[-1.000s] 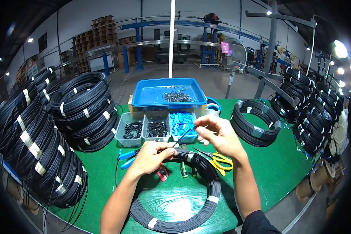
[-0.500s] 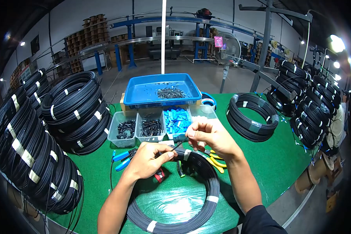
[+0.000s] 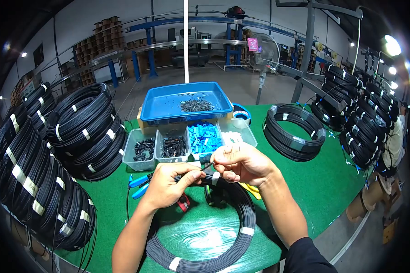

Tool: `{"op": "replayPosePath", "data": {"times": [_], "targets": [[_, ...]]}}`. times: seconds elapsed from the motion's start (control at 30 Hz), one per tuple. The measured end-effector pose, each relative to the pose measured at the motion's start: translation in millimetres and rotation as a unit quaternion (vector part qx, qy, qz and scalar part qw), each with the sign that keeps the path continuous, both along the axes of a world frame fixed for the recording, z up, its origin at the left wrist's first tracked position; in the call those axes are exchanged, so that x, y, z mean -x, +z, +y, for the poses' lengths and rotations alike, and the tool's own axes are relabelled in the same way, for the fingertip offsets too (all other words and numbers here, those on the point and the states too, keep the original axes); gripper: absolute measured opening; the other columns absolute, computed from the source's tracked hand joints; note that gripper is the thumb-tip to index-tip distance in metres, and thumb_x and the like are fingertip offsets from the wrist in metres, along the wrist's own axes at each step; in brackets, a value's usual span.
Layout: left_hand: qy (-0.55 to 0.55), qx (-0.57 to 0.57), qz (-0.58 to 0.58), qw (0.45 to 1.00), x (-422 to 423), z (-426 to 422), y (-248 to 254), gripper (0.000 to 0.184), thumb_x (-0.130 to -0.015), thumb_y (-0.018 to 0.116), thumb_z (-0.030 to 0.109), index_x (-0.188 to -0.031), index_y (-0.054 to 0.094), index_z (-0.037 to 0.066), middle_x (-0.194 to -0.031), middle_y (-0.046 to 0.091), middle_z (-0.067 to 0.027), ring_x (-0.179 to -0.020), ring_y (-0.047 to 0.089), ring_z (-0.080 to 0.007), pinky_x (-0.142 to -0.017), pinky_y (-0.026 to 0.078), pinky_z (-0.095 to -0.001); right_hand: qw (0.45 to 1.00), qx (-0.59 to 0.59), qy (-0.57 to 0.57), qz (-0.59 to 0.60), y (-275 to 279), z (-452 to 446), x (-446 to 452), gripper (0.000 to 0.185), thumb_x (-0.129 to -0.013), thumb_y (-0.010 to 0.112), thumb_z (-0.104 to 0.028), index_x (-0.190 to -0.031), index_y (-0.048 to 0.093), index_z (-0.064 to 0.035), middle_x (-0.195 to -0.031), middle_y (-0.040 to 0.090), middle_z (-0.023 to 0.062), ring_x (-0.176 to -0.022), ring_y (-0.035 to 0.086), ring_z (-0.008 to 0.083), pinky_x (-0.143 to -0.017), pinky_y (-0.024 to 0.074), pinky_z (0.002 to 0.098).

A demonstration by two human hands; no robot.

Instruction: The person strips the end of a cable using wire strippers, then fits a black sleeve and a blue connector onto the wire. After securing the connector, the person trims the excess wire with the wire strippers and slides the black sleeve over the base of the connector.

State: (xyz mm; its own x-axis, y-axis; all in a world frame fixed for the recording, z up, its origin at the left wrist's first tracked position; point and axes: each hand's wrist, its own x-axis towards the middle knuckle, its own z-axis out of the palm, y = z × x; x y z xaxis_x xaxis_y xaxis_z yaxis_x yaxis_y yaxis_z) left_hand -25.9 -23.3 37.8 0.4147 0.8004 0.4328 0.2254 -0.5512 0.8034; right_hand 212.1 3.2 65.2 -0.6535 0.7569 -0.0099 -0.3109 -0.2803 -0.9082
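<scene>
A coil of thin black cable (image 3: 248,214), bound with white tape, lies in front of me. Above its far side, my left hand (image 3: 169,183) pinches the cable near its end between thumb and forefinger. My right hand (image 3: 248,166) has thumb and forefinger closed at the tip of the same cable end (image 3: 207,167). Whether a small part sits in those right fingertips is hidden. Beside my left hand lies a blue-handled tool (image 3: 139,187). A red tool (image 3: 183,202) is partly covered under that hand. Yellow-handled pliers (image 3: 251,191) lie below my right hand.
Clear bins hold small black parts (image 3: 173,147), blue parts (image 3: 204,139) and white parts (image 3: 232,138). Behind them stands a blue tray (image 3: 157,107) with black pieces. Cable coils are stacked at left (image 3: 84,123) and right (image 3: 364,123); another coil (image 3: 294,132) lies on the green table (image 3: 300,191).
The right hand has turned slightly and its fingertips have come down closer to the left hand, at the cable tip. The left hand keeps its pinch. The whole view has shifted a little.
</scene>
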Motion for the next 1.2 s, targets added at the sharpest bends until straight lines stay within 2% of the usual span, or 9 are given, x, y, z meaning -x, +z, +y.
{"op": "replayPosePath", "data": {"times": [0.67, 0.87, 0.97, 1.0, 1.03, 1.07, 1.13, 1.17, 1.2], "targets": [[0.014, -0.048, 0.027, 0.998, -3, -2, 4, 0.017, -0.095, 0.065, 0.013, -0.099, 0.075, -0.001, -0.088, 0.075, -0.0116, -0.077, 0.069, -0.0145, -0.07, 0.054, -0.0287, 0.995, 0.061, 0.063, 0.038, -13, 4, 3, 0.017, -0.097, 0.061, -0.013, -0.097, 0.063, 0.0042, -0.071, 0.062, 0.0095, -0.053, 0.053, 0.0144, -0.048, 0.042, 0.0257], [0.017, -0.059, 0.028, 0.998, -4, -4, 5, 0.017, -0.095, 0.065, 0.012, -0.098, 0.075, -0.001, -0.084, 0.074, -0.0102, -0.072, 0.068, -0.0128, -0.066, 0.054, -0.0277, 0.993, 0.073, 0.075, 0.047, -14, 4, 5, 0.014, -0.097, 0.063, -0.014, -0.089, 0.061, -0.0023, -0.072, 0.065, 0.0051, -0.051, 0.056, 0.0091, -0.043, 0.042, 0.0208], [0.023, -0.042, 0.04, 0.998, -2, -3, 4, 0.017, -0.095, 0.064, 0.012, -0.097, 0.075, -0.002, -0.084, 0.074, -0.0102, -0.074, 0.069, -0.0131, -0.067, 0.055, -0.0277, 1.0, 0.003, -0.003, -0.019, -4, -4, 6, 0.013, -0.097, 0.063, -0.012, -0.088, 0.061, -0.003, -0.074, 0.064, 0.0045, -0.056, 0.058, 0.0091, -0.047, 0.043, 0.0215], [0.028, -0.024, 0.044, 0.998, -1, -2, 3, 0.017, -0.095, 0.064, 0.011, -0.097, 0.074, -0.003, -0.087, 0.075, -0.0108, -0.077, 0.072, -0.0144, -0.069, 0.056, -0.0282, 0.989, -0.108, -0.085, -0.058, -3, -6, 10, 0.013, -0.096, 0.064, -0.013, -0.089, 0.061, -0.0021, -0.073, 0.063, 0.0039, -0.057, 0.057, 0.0103, -0.049, 0.0429, 0.024], [0.028, -0.024, 0.043, 0.998, -1, -3, 4, 0.017, -0.095, 0.064, 0.011, -0.097, 0.074, -0.003, -0.087, 0.075, -0.0108, -0.077, 0.072, -0.0144, -0.069, 0.056, -0.0282, 0.957, -0.217, -0.165, -0.097, -3, -7, 14, 0.013, -0.095, 0.066, -0.013, -0.09, 0.062, -0.0011, -0.072, 0.062, 0.0033, -0.057, 0.055, 0.0114, -0.051, 0.0427, 0.0265], [0.033, -0.017, 0.031, 0.999, -3, -4, 6, 0.018, -0.095, 0.064, 0.011, -0.098, 0.074, -0.003, -0.086, 0.075, -0.0107, -0.076, 0.072, -0.0139, -0.068, 0.056, -0.0278, 0.866, -0.387, -0.276, -0.153, -10, -5, 19, 0.009, -0.09, 0.069, -0.006, -0.089, 0.061, -0.0016, -0.073, 0.063, 0.006, -0.059, 0.06, 0.0168, -0.052, 0.0459, 0.0304], [0.038, -0.01, 0.017, 0.999, -4, -7, 8, 0.018, -0.095, 0.064, 0.011, -0.099, 0.075, -0.003, -0.085, 0.075, -0.0106, -0.075, 0.072, -0.0135, -0.068, 0.056, -0.0273, 0.581, -0.683, -0.367, -0.249, -8, -5, 24, 0.007, -0.087, 0.067, -0.005, -0.086, 0.06, -0.003, -0.074, 0.063, 0.0087, -0.063, 0.063, 0.0238, -0.056, 0.0485, 0.0358], [0.037, 0.011, 0.017, 0.999, -4, -8, 8, 0.018, -0.095, 0.064, 0.011, -0.099, 0.075, -0.003, -0.085, 0.075, -0.0104, -0.075, 0.072, -0.0134, -0.068, 0.056, -0.0269, 0.531, -0.732, -0.339, -0.26, -9, -5, 25, 0.007, -0.084, 0.068, -0.003, -0.086, 0.061, -0.0038, -0.074, 0.061, 0.0115, -0.066, 0.064, 0.0303, -0.057, 0.0488, 0.0384], [0.037, 0.032, 0.018, 0.999, -5, -8, 8, 0.018, -0.095, 0.063, 0.01, -0.1, 0.075, -0.003, -0.084, 0.075, -0.0102, -0.075, 0.073, -0.0133, -0.068, 0.056, -0.0264, 0.531, -0.732, -0.338, -0.261, -11, -2, 25, 0.007, -0.084, 0.068, -0.003, -0.086, 0.061, -0.0038, -0.074, 0.061, 0.0115, -0.066, 0.064, 0.0303, -0.057, 0.0488, 0.0384]]}}
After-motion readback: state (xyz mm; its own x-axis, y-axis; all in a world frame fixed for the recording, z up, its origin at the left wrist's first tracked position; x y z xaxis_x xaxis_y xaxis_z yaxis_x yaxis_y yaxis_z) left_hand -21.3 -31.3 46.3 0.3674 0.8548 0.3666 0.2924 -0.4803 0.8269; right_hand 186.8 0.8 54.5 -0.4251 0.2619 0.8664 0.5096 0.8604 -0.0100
